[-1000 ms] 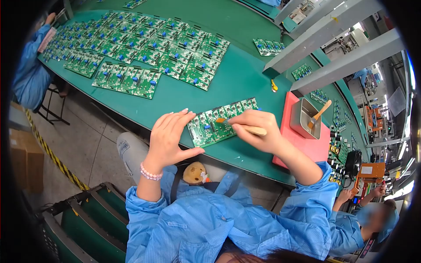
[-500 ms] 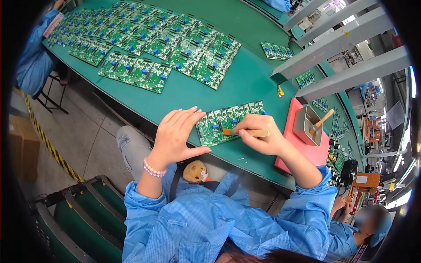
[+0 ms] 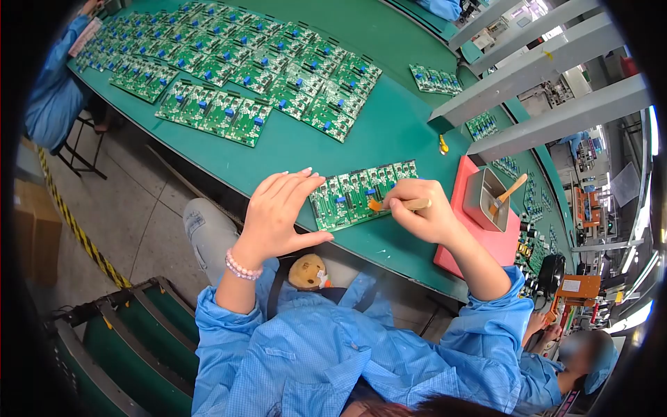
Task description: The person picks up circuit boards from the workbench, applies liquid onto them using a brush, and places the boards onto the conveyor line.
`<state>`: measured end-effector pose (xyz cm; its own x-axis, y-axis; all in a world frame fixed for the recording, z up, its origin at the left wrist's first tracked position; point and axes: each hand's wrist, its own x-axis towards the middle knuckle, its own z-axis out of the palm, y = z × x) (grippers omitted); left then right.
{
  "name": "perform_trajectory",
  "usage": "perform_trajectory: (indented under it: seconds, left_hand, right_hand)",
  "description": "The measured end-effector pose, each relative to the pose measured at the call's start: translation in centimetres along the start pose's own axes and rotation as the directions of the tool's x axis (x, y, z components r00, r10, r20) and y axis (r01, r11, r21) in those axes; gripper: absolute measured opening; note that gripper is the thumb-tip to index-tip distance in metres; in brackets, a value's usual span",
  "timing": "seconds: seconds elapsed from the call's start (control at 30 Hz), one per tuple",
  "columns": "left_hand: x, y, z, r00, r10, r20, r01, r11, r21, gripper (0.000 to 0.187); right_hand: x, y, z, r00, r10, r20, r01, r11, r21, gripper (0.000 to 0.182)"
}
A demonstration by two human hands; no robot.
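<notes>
A green circuit board panel (image 3: 347, 197) with small blue parts lies on the table near its front edge. My left hand (image 3: 274, 212) spans the panel's left end, fingertips at the upper corner and thumb at the lower one, holding it. Closed around a wooden-handled brush (image 3: 417, 204) is my right hand (image 3: 425, 221). The orange-brown bristles (image 3: 375, 206) touch or nearly touch the panel right of its middle; the exact contact is too small to tell.
A metal tin (image 3: 481, 201) with another wooden-handled brush (image 3: 513, 187) stands on a red pad (image 3: 455, 256) at right. Many circuit boards (image 3: 271, 66) cover the far left table (image 3: 292, 156). Grey metal bars (image 3: 528, 104) rise at upper right. Co-workers sit at both sides.
My right hand has moved the brush a little to the right along the panel. My left hand stays at the panel's left end.
</notes>
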<state>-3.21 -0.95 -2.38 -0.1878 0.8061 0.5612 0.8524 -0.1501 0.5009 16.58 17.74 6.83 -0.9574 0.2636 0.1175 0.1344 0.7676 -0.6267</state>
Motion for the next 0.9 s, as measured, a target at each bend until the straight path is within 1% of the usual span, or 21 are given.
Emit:
perform_trajectory:
  seconds: [0.07, 0.13, 0.17, 0.23, 0.27, 0.33, 0.47, 0.53, 0.67, 0.8, 0.87, 0.9]
  left_hand:
    - [0.0, 0.0, 0.1, 1.0, 0.002, -0.005, -0.002, 1.0, 0.002, 0.079]
    - [0.0, 0.0, 0.1, 1.0, 0.004, -0.004, -0.004, 1.0, 0.004, 0.079]
    - [0.0, 0.0, 0.0, 1.0, 0.004, -0.004, -0.004, 1.0, 0.005, 0.079]
    - [0.0, 0.1, -0.1, 1.0, 0.003, -0.004, -0.003, 1.0, 0.007, 0.08]
    - [0.0, 0.1, -0.1, 1.0, 0.003, -0.005, -0.003, 1.0, 0.008, 0.08]
    - [0.0, 0.1, 0.0, 1.0, -0.008, 0.0, 0.008, 1.0, 0.005, 0.08]
    - [0.0, 0.1, 0.0, 1.0, -0.007, -0.004, 0.007, 1.0, -0.008, 0.08]
    - [0.0, 0.1, 0.0, 1.0, -0.007, -0.003, 0.007, 1.0, 0.005, 0.08]
    - [0.0, 0.0, 0.0, 1.0, 0.003, -0.012, -0.003, 1.0, 0.001, 0.08]
    - [-0.1, 0.0, 0.0, 1.0, 0.008, -0.016, -0.008, 1.0, 0.001, 0.08]
    - [0.1, -0.1, 0.0, 0.999, 0.013, -0.03, -0.013, 1.0, 0.003, 0.08]
    - [0.0, -0.1, 0.0, 1.0, 0.015, -0.024, -0.015, 1.0, 0.004, 0.08]
  right_hand:
    - [0.2, 0.0, -0.4, 1.0, 0.003, 0.001, -0.003, 0.999, 0.035, 0.013]
    - [0.7, -0.5, -0.8, 0.992, 0.126, 0.009, -0.125, 0.973, 0.193, 0.015]
    - [0.9, -0.5, -0.8, 0.992, 0.125, 0.008, -0.124, 0.973, 0.194, 0.015]
    - [1.2, -0.4, -0.5, 0.989, 0.084, 0.12, -0.11, 0.968, 0.227, 0.017]
    - [1.2, -0.3, -0.3, 0.989, 0.083, 0.12, -0.109, 0.968, 0.227, 0.017]
    - [1.3, 0.0, 0.1, 0.988, 0.026, 0.154, -0.066, 0.962, 0.263, 0.016]
    - [1.4, 0.2, 0.3, 0.986, 0.014, 0.168, -0.055, 0.969, 0.242, 0.015]
    - [1.6, 0.4, 0.1, 0.983, -0.014, 0.183, -0.02, 0.983, 0.184, 0.015]
    - [1.1, 1.2, -0.8, 0.99, 0.058, 0.127, -0.077, 0.986, 0.15, 0.015]
    - [0.6, 1.3, -1.8, 0.987, 0.031, 0.156, -0.048, 0.993, 0.104, 0.016]
    - [0.5, 0.6, -2.0, 0.998, 0.029, 0.053, -0.036, 0.99, 0.14, 0.014]
    - [0.6, -0.1, -1.7, 0.998, 0.023, 0.053, -0.03, 0.99, 0.139, 0.014]
